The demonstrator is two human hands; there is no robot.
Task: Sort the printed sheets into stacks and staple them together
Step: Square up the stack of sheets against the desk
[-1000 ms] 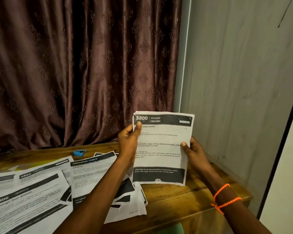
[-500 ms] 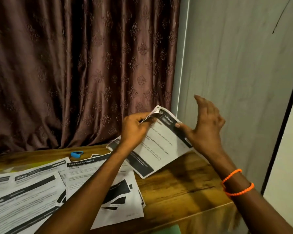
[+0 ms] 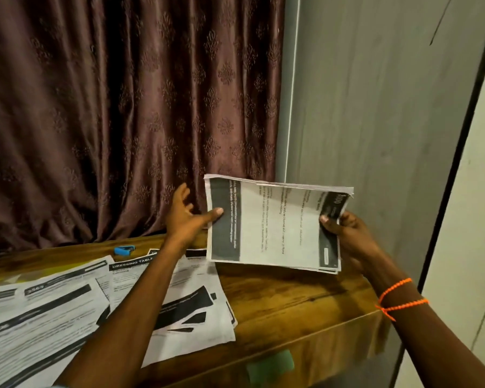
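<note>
I hold a stack of printed sheets (image 3: 275, 228) sideways above the right end of the wooden table (image 3: 286, 301), its black header band pointing right. My right hand (image 3: 345, 233) grips the header end, thumb on top. My left hand (image 3: 188, 217) touches the left edge with its thumb on the dark footer band, its other fingers spread behind. More printed sheets (image 3: 67, 312) lie fanned over the table's left half, some under my left forearm. A small blue stapler (image 3: 123, 250) rests at the table's back edge.
A brown patterned curtain (image 3: 123, 107) hangs behind the table. A grey wall (image 3: 375, 107) stands close on the right, with a dark door frame edge (image 3: 454, 163). A green piece (image 3: 272, 365) shows below the table's front edge.
The stack has turned from upright to sideways, header now to the right. My right hand moved from an open pose to gripping the header end; my left hand shifted to the footer edge.
</note>
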